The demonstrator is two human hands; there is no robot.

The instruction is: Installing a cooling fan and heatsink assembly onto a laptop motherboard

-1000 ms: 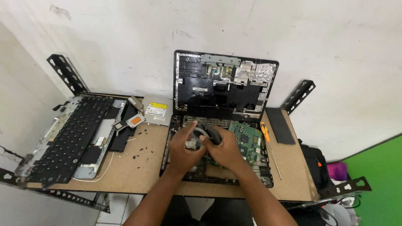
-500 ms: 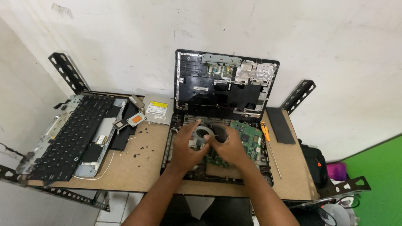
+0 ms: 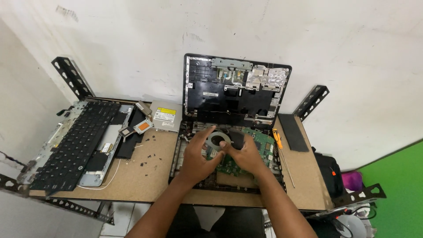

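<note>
Left of my fingers, a keyboard (image 3: 75, 143), loose screws (image 3: 147, 156) and an optical drive (image 3: 165, 117) lie on the table (image 3: 141, 176). My left hand (image 3: 196, 161) and right hand (image 3: 244, 154) both pinch the fan (image 3: 218, 142) over the open laptop (image 3: 224, 176). I judge this the fan-fitting step. Right of them lies a screwdriver (image 3: 277, 139).

Keyboard (image 3: 72, 145) left of laptop base (image 3: 227, 163); screwdriver (image 3: 278, 141) right.

Left hand (image 3: 197, 158) and right hand (image 3: 245, 155) grip fan (image 3: 218, 142) over green motherboard (image 3: 263, 145).
</note>
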